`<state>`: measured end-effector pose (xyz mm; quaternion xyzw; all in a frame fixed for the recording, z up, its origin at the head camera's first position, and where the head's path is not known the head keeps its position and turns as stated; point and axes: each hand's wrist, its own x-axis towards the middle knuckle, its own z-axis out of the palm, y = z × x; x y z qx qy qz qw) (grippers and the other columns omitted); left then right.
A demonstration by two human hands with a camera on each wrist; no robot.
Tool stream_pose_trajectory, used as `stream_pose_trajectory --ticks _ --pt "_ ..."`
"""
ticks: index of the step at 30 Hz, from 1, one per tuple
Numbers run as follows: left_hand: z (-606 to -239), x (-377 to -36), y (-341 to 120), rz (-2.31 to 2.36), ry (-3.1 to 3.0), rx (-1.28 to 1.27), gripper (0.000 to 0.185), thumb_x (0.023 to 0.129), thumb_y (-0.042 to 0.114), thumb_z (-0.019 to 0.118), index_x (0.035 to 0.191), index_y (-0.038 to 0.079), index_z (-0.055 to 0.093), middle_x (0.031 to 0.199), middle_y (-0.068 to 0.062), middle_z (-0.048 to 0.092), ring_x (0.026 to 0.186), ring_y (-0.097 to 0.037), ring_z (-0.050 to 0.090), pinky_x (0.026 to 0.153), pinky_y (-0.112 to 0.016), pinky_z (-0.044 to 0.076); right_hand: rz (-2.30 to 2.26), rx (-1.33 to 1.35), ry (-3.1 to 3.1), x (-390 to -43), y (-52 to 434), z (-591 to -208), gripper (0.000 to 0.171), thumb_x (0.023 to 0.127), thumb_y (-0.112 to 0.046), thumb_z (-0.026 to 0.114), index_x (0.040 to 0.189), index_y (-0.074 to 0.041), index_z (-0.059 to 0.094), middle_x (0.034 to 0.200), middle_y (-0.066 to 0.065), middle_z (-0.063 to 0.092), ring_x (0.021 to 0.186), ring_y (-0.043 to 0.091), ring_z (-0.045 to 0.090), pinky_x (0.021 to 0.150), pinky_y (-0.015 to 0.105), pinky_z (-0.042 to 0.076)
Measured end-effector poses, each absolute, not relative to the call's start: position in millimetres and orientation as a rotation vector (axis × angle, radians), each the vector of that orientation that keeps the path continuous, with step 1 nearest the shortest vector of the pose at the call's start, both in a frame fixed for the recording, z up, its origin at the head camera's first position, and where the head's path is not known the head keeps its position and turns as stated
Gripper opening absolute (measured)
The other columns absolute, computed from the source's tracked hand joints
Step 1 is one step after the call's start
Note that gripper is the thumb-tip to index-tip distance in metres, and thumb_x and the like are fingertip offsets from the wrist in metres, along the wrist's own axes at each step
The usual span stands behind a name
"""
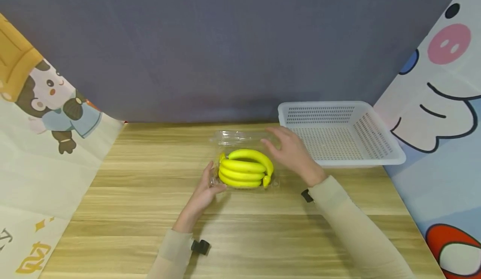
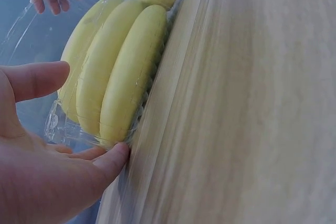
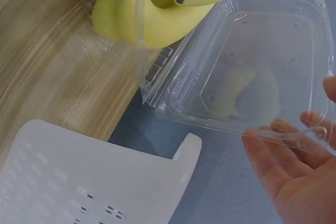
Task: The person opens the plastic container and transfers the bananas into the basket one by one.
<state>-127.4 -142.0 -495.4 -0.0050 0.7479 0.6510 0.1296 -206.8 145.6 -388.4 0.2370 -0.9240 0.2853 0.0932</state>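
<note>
A clear plastic clamshell box [image 3: 181, 80] stands on the table with its lid [image 3: 257, 40] raised at the back. Inside lies a bunch of yellow bananas [image 1: 244, 172]. At the box's left front corner is my left hand [image 1: 201, 191]; in the left wrist view its fingertips [image 2: 113, 158] touch the box's lower edge while another digit extends beside the bananas. My right hand [image 1: 289, 151] is at the raised lid's right side. In the right wrist view its fairly straight fingers [image 3: 273, 163] show by the lid's rim, partly through the clear plastic.
A white perforated plastic basket [image 1: 387, 161] stands at the back right of the wooden table [image 1: 150, 204], close to my right hand. A dark grey cloth panel [image 1: 188, 53] rises behind the table. Printed cartoon panels [image 1: 432, 124] line both sides.
</note>
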Motion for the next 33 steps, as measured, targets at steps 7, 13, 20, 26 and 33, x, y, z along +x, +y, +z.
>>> stream_pose_trajectory --ticks 7,13,20,26,33 --pt "-496 -128 -141 1.898 2.184 -0.009 0.095 0.095 0.016 0.066 0.164 0.019 0.001 0.167 -0.017 0.016 0.153 -0.040 0.011 0.119 -0.069 0.006 0.897 0.666 -2.747 -212 149 -386 0.055 0.105 -0.042 0.053 0.146 -0.005 0.053 0.147 0.017 0.054 0.137 0.037 0.047 0.116 0.056 0.036" --pt "-496 -127 -141 1.901 2.182 -0.007 0.095 0.095 0.017 0.066 0.164 0.020 0.000 0.167 -0.017 0.015 0.153 -0.040 0.011 0.118 -0.070 0.006 0.952 0.643 -2.721 -215 152 -386 0.055 0.105 -0.041 0.052 0.146 -0.004 0.052 0.145 0.019 0.056 0.128 0.038 0.055 0.108 0.055 0.045" --pt "-497 -127 -141 1.904 2.185 -0.010 0.096 0.094 0.017 0.067 0.164 0.018 0.001 0.167 -0.017 0.017 0.153 -0.041 0.012 0.118 -0.070 0.008 1.087 0.601 -2.674 -217 154 -388 0.051 0.105 -0.033 0.056 0.145 -0.001 0.053 0.141 0.019 0.057 0.119 0.035 0.060 0.093 0.048 0.057" --pt "-497 -127 -141 1.902 2.198 -0.022 0.096 0.094 0.015 0.067 0.165 0.018 0.002 0.167 -0.018 0.017 0.152 -0.041 0.014 0.118 -0.069 0.009 1.123 0.581 -2.645 -220 157 -390 0.050 0.105 -0.031 0.057 0.144 0.000 0.053 0.139 0.021 0.058 0.119 0.036 0.061 0.092 0.047 0.058" --pt "-498 -127 -141 1.907 2.198 -0.015 0.096 0.094 0.014 0.067 0.164 0.017 0.002 0.167 -0.018 0.018 0.152 -0.042 0.016 0.118 -0.068 0.012 1.129 0.516 -2.637 -222 159 -393 0.046 0.104 -0.025 0.057 0.142 0.001 0.055 0.133 0.020 0.061 0.113 0.034 0.063 0.092 0.047 0.058"
